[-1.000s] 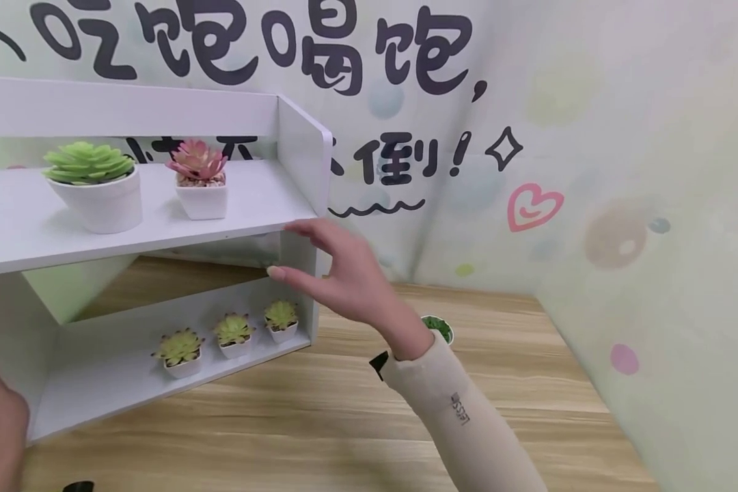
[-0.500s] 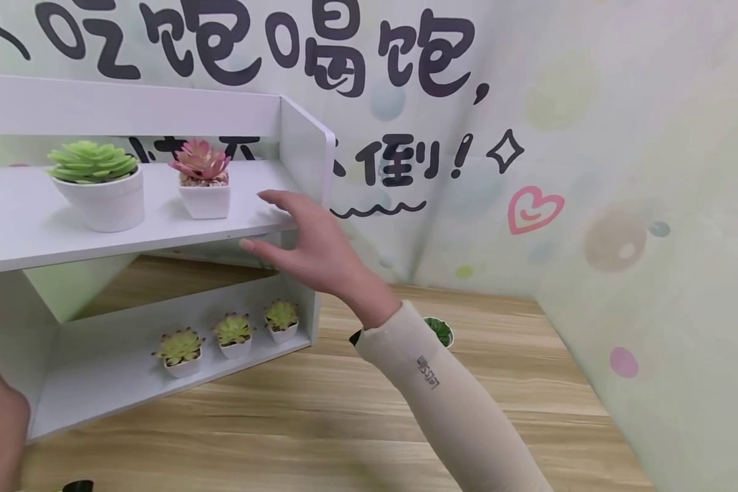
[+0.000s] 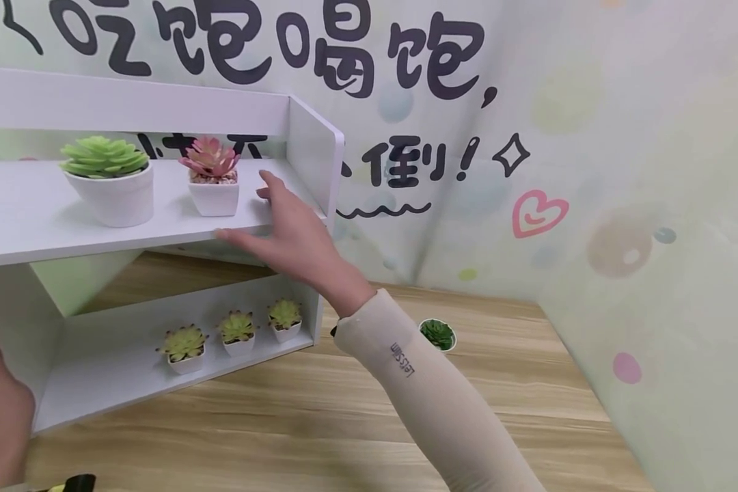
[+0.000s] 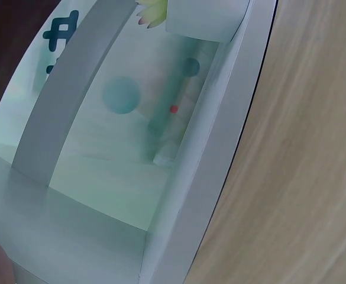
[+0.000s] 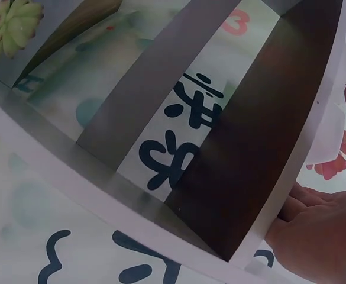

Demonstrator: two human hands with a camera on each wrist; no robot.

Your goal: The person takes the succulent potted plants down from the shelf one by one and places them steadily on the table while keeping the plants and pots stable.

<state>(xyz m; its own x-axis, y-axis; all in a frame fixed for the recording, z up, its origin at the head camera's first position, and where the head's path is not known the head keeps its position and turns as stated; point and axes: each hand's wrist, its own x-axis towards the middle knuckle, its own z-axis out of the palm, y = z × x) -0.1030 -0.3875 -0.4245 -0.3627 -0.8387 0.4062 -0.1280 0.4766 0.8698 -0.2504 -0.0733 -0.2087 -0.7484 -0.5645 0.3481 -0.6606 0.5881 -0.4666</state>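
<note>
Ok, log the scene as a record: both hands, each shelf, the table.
Right hand: right of the potted pink succulent, not touching it
Left hand: partly in view beside the left panel of the shelf unit; contact unclear
Upper shelf: pink succulent, potted green succulent to its left
Lower shelf: three potted yellow-green succulents in a row
Table: potted dark green succulent, right of the shelf unit

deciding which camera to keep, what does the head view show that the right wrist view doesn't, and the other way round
Only the head view shows the left hand and the small dark green plant on the table. Only the right wrist view shows the shaded underside of the upper shelf. Both show the right hand, the pink succulent, the white shelf unit and black lettering on the wall.
</note>
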